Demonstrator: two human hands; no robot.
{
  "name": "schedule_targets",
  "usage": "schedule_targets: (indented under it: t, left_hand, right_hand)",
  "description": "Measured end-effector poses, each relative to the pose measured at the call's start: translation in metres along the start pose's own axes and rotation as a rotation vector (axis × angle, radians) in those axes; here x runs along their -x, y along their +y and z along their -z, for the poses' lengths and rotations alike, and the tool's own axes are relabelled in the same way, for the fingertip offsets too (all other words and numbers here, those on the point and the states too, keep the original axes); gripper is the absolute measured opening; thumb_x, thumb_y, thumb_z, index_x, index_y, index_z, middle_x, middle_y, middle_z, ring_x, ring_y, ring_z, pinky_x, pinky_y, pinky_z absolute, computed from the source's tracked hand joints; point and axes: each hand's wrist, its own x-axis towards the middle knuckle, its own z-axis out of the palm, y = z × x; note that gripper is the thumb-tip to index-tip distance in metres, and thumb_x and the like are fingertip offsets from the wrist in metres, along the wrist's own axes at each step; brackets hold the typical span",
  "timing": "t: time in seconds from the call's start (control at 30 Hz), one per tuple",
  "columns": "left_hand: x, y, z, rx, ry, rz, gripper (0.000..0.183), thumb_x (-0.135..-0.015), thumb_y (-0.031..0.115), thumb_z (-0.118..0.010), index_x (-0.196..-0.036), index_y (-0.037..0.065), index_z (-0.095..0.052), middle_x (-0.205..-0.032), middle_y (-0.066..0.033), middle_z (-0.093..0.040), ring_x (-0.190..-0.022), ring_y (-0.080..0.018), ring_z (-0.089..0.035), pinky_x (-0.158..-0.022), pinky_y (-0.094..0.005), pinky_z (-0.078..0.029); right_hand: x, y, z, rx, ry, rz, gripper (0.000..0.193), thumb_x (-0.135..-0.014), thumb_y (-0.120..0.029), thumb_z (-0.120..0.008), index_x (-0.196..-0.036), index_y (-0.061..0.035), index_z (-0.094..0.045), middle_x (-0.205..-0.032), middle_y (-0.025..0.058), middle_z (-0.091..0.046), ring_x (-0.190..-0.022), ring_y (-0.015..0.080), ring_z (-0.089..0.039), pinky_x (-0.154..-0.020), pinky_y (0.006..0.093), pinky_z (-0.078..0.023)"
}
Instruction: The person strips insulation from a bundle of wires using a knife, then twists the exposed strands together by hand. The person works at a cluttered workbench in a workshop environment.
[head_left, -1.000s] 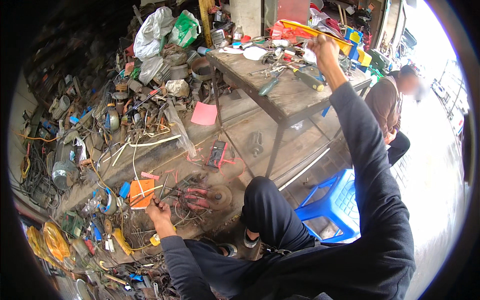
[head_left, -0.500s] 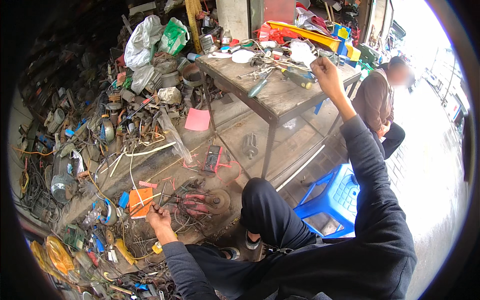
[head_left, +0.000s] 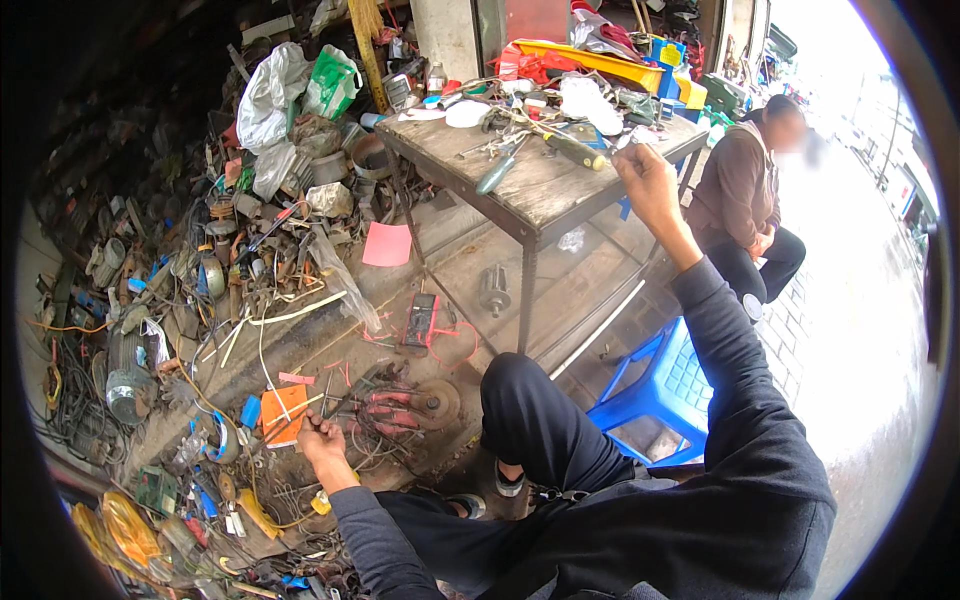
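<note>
My left hand (head_left: pixel 324 446) is closed in a pinch low on the left, just beside an orange sheet (head_left: pixel 284 410) on the ground. Thin sticks show near its fingertips, but I cannot make out which, if any, it grips. My right hand (head_left: pixel 648 188) is raised at the right front edge of the wooden-topped table (head_left: pixel 480 212), fingertips pinched together; whatever they hold is too small to tell. Close by on the tabletop lie a screwdriver with a yellow-and-dark handle (head_left: pixel 574 152) and a green-handled tool (head_left: pixel 498 174).
A red power tool with a round disc (head_left: pixel 405 405) and a red multimeter (head_left: pixel 420 318) lie between my left hand and the table. A blue plastic stool (head_left: pixel 665 390) stands by my knee. Scrap parts (head_left: pixel 215 240) heap up on the left. A person (head_left: pixel 745 195) sits at the right.
My right hand has come down a little, closer to the table's edge. My left hand stays almost in place beside the orange sheet. The whole view has shifted slightly.
</note>
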Motion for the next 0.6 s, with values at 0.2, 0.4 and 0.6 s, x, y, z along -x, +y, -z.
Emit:
schedule_targets:
  t: [0.2, 0.4, 0.6]
  left_hand:
    - [0.002, -0.001, 0.0, -0.01, -0.025, 0.018, 0.025, -0.108, 0.031, -0.046, -0.09, 0.017, -0.057, -0.066, 0.0071, -0.045, -0.05, -0.0095, -0.037, -0.045, -0.0263, -0.029]
    - [-0.003, -0.003, 0.003, -0.019, -0.035, 0.009, 0.021, -0.106, 0.027, -0.047, -0.09, 0.017, -0.056, -0.065, 0.0069, -0.042, -0.049, -0.0096, -0.035, -0.044, -0.0267, -0.028]
    - [-0.01, -0.004, 0.012, 0.056, -0.012, 0.04, 0.019, -0.105, 0.023, -0.05, -0.087, 0.015, -0.055, -0.063, 0.0061, -0.037, -0.049, -0.0101, -0.027, -0.045, -0.0284, -0.022]
  right_hand:
    - [0.007, -0.002, -0.002, -0.025, -0.001, -0.014, 0.013, -0.088, -0.011, -0.071, -0.091, 0.0019, -0.067, -0.083, 0.0131, -0.065, -0.069, 0.0199, -0.062, -0.067, 0.0326, -0.05]
    - [0.01, 0.014, -0.001, -0.053, 0.002, 0.072, 0.014, -0.086, -0.013, -0.071, -0.092, -0.0004, -0.068, -0.083, 0.0132, -0.064, -0.072, 0.0204, -0.063, -0.067, 0.0325, -0.05]
    - [0.012, 0.04, -0.004, -0.119, -0.003, 0.05, 0.032, -0.092, -0.026, -0.072, -0.116, -0.0047, -0.07, -0.087, 0.005, -0.066, -0.075, 0.0126, -0.056, -0.07, 0.0306, -0.048]
